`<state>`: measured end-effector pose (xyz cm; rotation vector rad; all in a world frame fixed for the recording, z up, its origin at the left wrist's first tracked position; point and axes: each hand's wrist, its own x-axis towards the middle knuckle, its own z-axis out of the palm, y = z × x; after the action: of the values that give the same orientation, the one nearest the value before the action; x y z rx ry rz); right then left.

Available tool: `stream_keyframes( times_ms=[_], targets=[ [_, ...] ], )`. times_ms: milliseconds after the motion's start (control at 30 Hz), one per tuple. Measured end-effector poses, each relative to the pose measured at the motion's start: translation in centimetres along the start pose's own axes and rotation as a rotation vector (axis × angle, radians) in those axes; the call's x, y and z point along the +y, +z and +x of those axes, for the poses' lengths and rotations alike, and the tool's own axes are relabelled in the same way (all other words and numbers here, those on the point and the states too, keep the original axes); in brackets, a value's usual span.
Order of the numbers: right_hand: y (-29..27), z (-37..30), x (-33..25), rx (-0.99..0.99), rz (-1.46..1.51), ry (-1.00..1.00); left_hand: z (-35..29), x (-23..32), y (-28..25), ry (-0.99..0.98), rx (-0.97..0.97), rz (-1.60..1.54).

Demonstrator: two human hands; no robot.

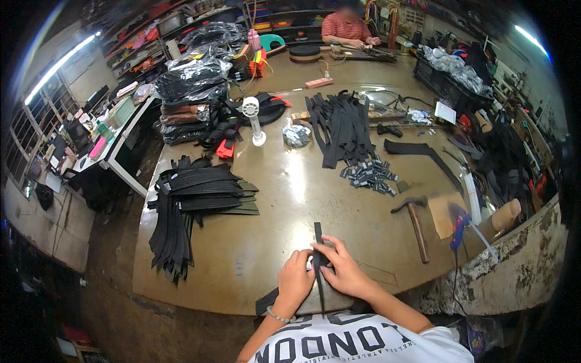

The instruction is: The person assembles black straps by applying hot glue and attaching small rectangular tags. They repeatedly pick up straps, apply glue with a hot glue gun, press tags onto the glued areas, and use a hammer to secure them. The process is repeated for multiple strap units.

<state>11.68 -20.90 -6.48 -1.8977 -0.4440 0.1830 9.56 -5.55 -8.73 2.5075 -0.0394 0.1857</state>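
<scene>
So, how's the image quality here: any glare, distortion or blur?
All in the head view: glare streaks the tabletop beyond the left hand and right hand; lit tubes glow at upper left and upper right; the table edge bows and corners go black; the far person's face is blurred; the black strip shows little surface detail.

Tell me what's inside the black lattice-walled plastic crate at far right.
Crumpled translucent plastic is heaped in the crate; whatever lies beneath it is covered.
</scene>
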Motion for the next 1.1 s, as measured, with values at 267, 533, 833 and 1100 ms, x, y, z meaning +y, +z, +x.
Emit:
stream_keyframes(
  times_ms=[267, 533, 833, 1100],
  targets=[
    [1.0, -0.1, 3.3, 0.054, -0.564, -0.224, -0.1, 0.0, 1.0, -0.009, 0.092, -0.243],
    [1.2, -2.5, 3.1, 0.002, -0.548, -0.328, -0.6, -0.2, 0.8, 0.184, -0.019, -0.043],
    [-2.5, -5.0, 0.2, -0.500, -0.367, -0.097, -0.4, 0.0, 1.0, 0.190, -0.023, 0.023],
    [-5.3, -8.1, 0.9, 0.058, -0.747, 0.166, -0.1, 0.2, 0.5, 0.187, 0.022, -0.096]
  ],
)
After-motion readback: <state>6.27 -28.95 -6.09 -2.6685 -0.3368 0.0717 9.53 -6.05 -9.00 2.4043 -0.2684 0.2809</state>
